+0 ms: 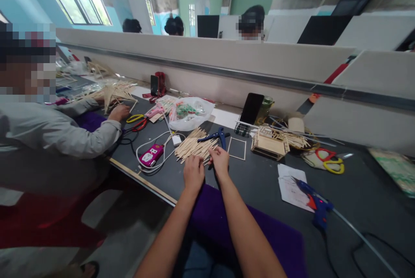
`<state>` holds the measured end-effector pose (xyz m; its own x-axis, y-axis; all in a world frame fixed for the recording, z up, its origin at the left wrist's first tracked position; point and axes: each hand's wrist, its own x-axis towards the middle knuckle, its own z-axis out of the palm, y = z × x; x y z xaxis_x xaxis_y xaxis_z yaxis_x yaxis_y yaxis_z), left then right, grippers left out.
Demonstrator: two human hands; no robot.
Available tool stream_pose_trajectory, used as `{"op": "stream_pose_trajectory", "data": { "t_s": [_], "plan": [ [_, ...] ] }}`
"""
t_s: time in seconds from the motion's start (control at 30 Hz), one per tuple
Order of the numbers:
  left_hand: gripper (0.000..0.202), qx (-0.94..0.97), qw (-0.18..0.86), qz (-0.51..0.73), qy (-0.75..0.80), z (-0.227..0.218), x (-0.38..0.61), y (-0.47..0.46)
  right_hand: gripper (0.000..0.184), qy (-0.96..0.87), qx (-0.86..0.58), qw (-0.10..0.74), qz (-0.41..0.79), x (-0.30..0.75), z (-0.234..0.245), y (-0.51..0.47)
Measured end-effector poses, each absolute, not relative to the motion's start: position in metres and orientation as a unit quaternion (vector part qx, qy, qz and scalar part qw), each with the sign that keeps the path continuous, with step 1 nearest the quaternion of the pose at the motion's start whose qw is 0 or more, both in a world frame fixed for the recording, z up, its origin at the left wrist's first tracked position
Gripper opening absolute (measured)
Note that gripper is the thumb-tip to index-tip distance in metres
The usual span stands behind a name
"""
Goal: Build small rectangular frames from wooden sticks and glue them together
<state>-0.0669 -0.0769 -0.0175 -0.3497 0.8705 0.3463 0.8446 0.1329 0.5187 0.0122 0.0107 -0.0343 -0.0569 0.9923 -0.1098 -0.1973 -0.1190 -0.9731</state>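
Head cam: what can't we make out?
All in the head view:
What the left hand and right hand hold, if anything: hidden by the hands themselves.
Marks on the white paper: too small, blurred.
White plastic bag contents: veiled by crumpled plastic.
Glue gun cord: cut off by bottom edge.

Two phones (253, 108), one magenta socket block (151, 155), one blue glue gun (320, 211) and one blue plier-like tool (222, 138) show.

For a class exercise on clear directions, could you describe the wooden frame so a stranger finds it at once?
On the dark table, find the pile of thin sticks. Just right of it, past the blue tool, lies the wooden frame. Unlike the boxy wooden model farther right, it is one flat four-sided outline.
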Motion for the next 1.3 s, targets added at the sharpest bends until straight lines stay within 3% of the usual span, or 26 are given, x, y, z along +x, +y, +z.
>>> {"op": "stream_pose_trajectory", "data": {
  "t_s": [0.2,0.6,0.97,1.07,1.17,1.3],
  "plan": [
    [0.009,0.595,0.069,0.202,0.775,-0.014,-0.062,-0.071,0.03,-0.415,-0.486,0.58,0.505,0.066,-0.024,0.002],
    [0.017,0.609,0.085,0.128,0.778,0.002,-0.078,-0.053,0.029,-0.412,-0.502,0.555,0.52,0.096,-0.019,-0.019],
    [0.032,0.691,0.038,-0.02,0.722,0.019,-0.081,-0.032,0.026,-0.531,-0.525,0.438,0.5,0.089,-0.031,-0.03],
    [0.03,0.687,0.039,0.0,0.725,0.02,-0.09,-0.034,0.027,-0.544,-0.525,0.431,0.493,0.088,-0.033,-0.03],
    [0.025,0.662,0.067,0.095,0.741,0.022,-0.097,-0.039,0.027,-0.518,-0.521,0.442,0.515,0.088,-0.031,-0.03],
    [0.022,0.576,0.283,0.307,0.703,0.021,-0.086,-0.042,0.031,-0.457,-0.485,0.474,0.575,0.092,-0.021,-0.03]
  ]
}}
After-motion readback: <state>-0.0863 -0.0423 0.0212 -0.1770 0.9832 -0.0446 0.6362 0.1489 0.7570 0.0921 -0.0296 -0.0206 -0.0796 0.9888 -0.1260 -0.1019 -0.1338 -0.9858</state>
